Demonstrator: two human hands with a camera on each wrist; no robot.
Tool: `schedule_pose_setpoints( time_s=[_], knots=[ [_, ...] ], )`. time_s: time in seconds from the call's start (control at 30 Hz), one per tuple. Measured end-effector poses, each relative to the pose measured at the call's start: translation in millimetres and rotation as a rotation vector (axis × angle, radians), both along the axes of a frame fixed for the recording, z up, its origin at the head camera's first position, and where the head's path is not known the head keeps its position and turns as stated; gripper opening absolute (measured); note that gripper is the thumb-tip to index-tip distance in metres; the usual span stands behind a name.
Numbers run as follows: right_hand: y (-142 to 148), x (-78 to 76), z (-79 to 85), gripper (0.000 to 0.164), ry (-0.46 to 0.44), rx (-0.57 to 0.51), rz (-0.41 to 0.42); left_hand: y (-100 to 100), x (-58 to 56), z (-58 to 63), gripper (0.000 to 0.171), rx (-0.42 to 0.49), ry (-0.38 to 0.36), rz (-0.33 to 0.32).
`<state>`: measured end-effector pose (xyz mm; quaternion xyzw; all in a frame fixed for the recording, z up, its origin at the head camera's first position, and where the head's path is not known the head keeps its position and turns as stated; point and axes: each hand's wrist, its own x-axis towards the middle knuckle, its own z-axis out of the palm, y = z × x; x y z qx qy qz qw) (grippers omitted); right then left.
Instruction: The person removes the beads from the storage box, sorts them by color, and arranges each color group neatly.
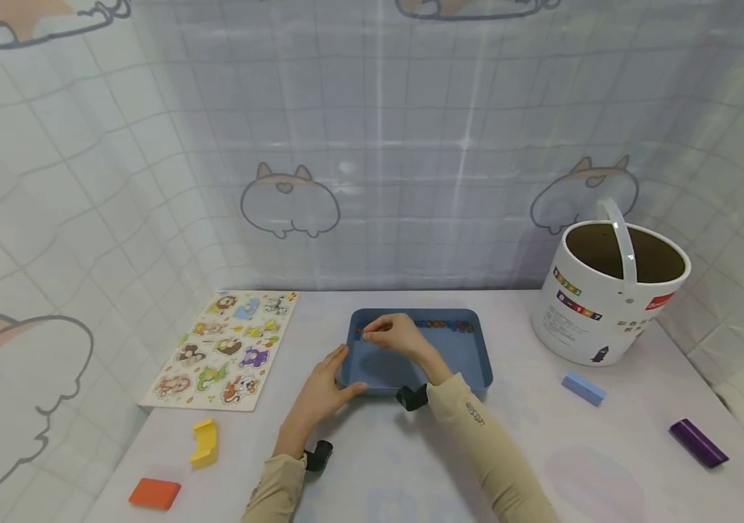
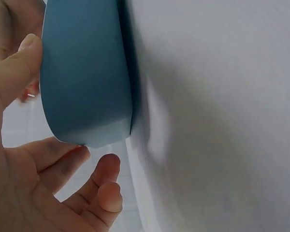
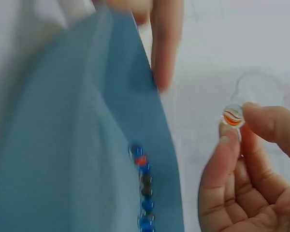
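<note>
Between thumb and fingertips, my right hand (image 1: 398, 335) pinches a clear marble (image 3: 233, 116) with orange and white swirls, held up over the left part of a blue rectangular tray (image 1: 391, 374). Inside that tray, several marbles (image 1: 437, 324), blue, red and dark ones among them, lie in a line along the far wall. My left hand (image 1: 320, 392) rests at the tray's near left corner. Its thumb lies along the near rim, and its fingers reach beside the left wall, as the left wrist view shows close up.
A picture puzzle board (image 1: 228, 349) with animals lies at left. Yellow (image 1: 205, 443) and orange (image 1: 155, 494) blocks sit in front of it. Right of the tray stands a white bucket (image 1: 581, 319) with its handle raised, near a light-blue block (image 1: 583, 388) and a purple block (image 1: 699, 443).
</note>
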<state>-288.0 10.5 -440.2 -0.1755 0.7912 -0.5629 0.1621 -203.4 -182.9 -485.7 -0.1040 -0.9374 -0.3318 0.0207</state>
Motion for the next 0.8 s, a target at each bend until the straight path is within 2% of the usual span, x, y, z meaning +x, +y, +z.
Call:
schedule_pose_setpoints(
  time_s=[0.17, 0.3, 0.47, 0.6, 0.8],
  knots=[
    [-0.6, 34.8, 1.3, 0.029, 0.025, -0.088, 0.079, -3.5, 0.3, 0.9, 0.087, -0.027, 0.019, -0.007],
    [-2.7, 59.4, -2.7, 0.026, 0.017, -0.136, 0.169, -4.7, 0.2, 1.6, 0.079, -0.051, 0.047, -0.01],
    [-4.2, 85.0, -21.3, 0.02, 0.009, -0.13, 0.297, -5.6, 2.1, 1.8, 0.07, -0.077, 0.064, -0.016],
    [-7.7, 96.0, -39.3, 0.016, 0.03, -0.073, 0.332, -5.6, 3.9, 1.5, 0.072, -0.101, 0.08, -0.025],
    [-15.7, 97.6, -59.2, 0.011, 0.096, 0.01, 0.312, -4.6, 4.1, -1.0, 0.074, -0.102, 0.08, -0.044]
  ],
)
